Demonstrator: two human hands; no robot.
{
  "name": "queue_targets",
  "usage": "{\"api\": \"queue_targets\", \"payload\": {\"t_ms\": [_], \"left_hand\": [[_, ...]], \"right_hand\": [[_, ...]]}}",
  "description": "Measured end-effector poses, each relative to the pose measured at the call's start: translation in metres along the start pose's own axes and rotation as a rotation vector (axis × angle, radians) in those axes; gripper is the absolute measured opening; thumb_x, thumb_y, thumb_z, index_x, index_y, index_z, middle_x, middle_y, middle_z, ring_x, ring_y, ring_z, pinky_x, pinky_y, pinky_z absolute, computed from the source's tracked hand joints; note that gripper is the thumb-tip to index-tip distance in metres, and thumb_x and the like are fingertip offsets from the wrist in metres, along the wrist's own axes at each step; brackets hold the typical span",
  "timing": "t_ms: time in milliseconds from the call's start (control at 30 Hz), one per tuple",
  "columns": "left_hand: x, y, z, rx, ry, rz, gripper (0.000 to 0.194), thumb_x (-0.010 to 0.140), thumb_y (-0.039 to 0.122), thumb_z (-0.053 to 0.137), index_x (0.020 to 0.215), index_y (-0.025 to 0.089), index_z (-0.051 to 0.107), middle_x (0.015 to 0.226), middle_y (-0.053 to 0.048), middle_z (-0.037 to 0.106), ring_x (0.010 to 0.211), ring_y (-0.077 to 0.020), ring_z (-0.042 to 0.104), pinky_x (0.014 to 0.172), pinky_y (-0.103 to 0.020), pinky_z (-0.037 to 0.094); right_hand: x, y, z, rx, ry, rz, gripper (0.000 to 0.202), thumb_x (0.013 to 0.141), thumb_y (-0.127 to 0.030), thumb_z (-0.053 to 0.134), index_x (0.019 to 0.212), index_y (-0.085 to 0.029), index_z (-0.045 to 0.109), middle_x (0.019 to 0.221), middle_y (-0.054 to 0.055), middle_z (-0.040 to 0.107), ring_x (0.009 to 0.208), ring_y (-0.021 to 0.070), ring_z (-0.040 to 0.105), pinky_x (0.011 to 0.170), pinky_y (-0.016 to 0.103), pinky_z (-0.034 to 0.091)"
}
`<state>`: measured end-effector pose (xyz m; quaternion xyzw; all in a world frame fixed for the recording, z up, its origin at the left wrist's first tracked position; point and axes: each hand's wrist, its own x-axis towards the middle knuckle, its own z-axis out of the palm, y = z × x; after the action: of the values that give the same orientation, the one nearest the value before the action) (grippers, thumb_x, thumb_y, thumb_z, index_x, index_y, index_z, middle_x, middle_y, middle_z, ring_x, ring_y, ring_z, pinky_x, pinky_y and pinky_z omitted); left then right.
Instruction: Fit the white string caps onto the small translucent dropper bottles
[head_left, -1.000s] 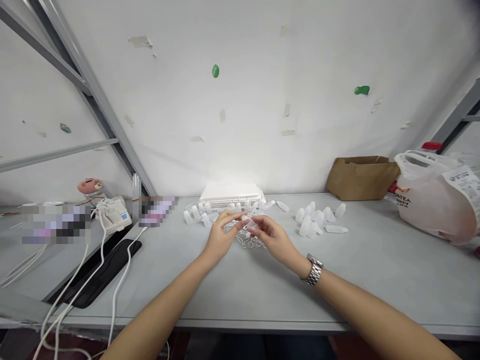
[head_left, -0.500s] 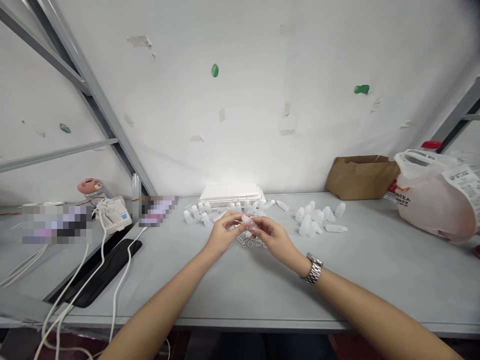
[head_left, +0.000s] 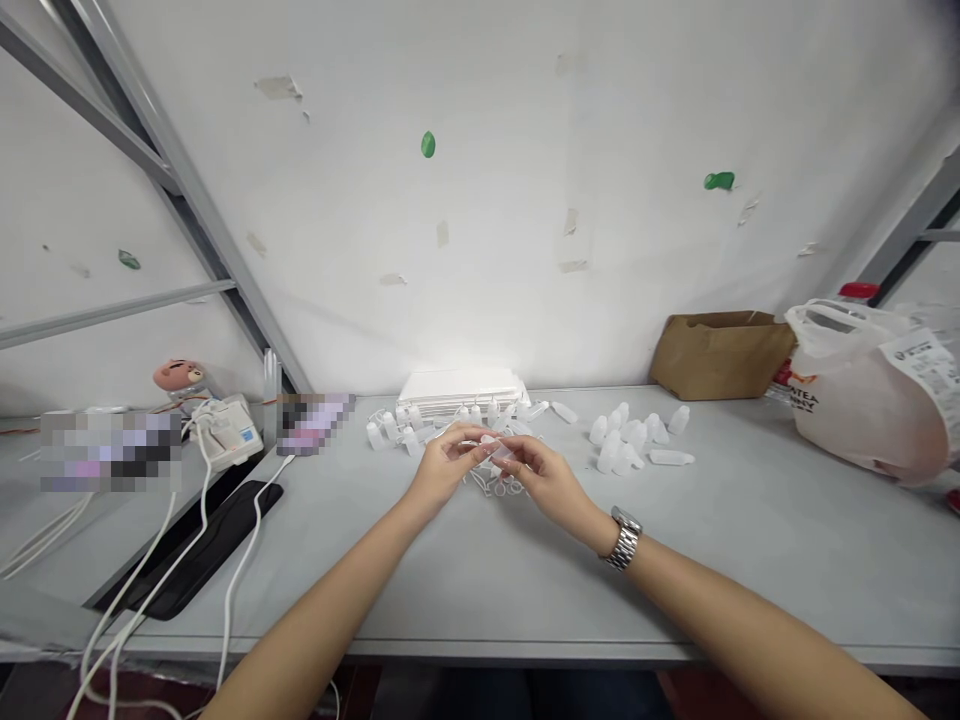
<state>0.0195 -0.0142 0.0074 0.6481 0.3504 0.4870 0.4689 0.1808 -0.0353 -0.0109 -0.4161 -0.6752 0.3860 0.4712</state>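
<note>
Between my two hands, above the grey table, is a small translucent bottle. My left hand pinches it from the left, and my right hand has its fingers closed on it from the right. White ring-shaped pieces lie just below my fingertips. Several small bottles with caps stand behind and left of my hands. To the right is a loose group of translucent bottles, some upright and some lying down.
A white stack sits against the wall. At the right are a brown paper bag and a white plastic bag. On the left lie a black case, white cables and a power strip.
The bottle between my fingers has turned a little and sits slightly lower. My hands have otherwise barely moved.
</note>
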Motion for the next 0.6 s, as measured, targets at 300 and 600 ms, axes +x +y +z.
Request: {"api": "queue_targets", "payload": {"t_ms": [300,600], "left_hand": [[0.018,-0.013,-0.045,0.561,0.080,-0.209,0.035,0.071,0.045,0.054,0.090,0.016,0.063,0.078,-0.005,0.064,0.071,-0.0184,0.057,0.064,-0.029,0.042],[0.008,-0.040,-0.021,0.961,-0.042,-0.041,0.021,0.078,0.037,0.049,0.082,0.019,0.061,0.083,-0.006,0.059,0.087,-0.0225,0.053,0.075,-0.033,0.041]], "right_hand": [[0.002,-0.002,-0.002,0.049,0.070,-0.035,0.020,0.081,-0.032,0.052,0.096,-0.018,0.055,0.084,0.005,0.060,0.075,0.0162,0.060,0.067,0.030,0.047],[0.000,-0.001,-0.002,0.045,0.089,-0.054,0.021,0.082,-0.030,0.052,0.099,-0.019,0.055,0.080,0.003,0.061,0.074,0.0161,0.060,0.068,0.030,0.046]]}}
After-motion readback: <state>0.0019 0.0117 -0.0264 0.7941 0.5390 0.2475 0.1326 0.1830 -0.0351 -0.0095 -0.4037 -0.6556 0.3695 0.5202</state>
